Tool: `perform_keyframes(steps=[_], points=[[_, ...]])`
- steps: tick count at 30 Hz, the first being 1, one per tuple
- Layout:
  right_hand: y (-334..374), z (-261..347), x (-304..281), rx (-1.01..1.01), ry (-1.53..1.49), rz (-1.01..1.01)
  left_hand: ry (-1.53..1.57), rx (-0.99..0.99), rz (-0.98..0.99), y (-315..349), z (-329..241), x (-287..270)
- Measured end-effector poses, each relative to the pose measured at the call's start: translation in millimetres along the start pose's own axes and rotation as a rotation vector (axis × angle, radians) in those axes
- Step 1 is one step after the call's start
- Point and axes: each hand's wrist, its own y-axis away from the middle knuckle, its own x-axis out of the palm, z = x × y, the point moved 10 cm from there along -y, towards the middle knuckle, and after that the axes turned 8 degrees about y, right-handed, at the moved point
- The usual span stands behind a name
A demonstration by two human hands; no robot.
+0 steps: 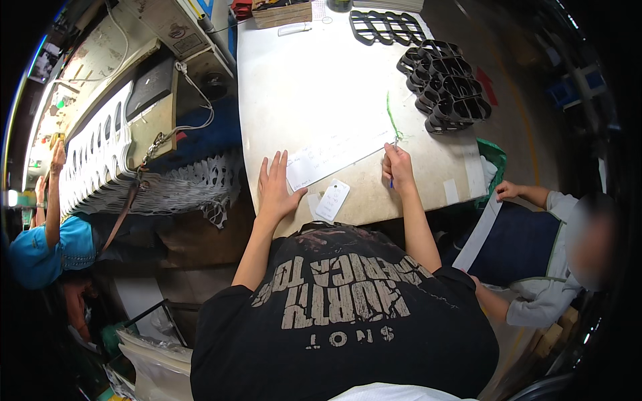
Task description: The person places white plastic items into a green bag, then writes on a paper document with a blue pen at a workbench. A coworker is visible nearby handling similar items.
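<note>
A long white paper strip [341, 155] with handwriting lies slantwise on the pale table [301, 87]. My left hand [273, 187] rests flat beside the strip's left end, fingers spread, holding nothing. At the strip's right end my right hand [399, 167] is closed around a slim pen [391, 182]; its blue end shows below my fingers. The pen's tip is too small to make out. Just beyond that hand a green string [391, 115] lies on the table, its near end tangled. Between my forearms, near the table's front edge, is a white tag [332, 200] with a hole and handwriting.
Black plastic lattice trays [448, 87] are stacked at the far right, with another black lattice [388, 28] behind. A wooden box [282, 13] stands at the back. A co-worker [521, 234] at right holds a white strip. White slotted sheets [100, 154] and a blue-sleeved person [53, 247] are at left.
</note>
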Motion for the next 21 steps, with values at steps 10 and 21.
perform_keyframes(steps=[10,21], points=[[16,-17,1,-0.101,-0.047,-0.062,0.049,0.046,-0.151,13,15,1],[23,-16,12,-0.091,-0.046,-0.043,-0.003,0.047,-0.138,17,19,-3]])
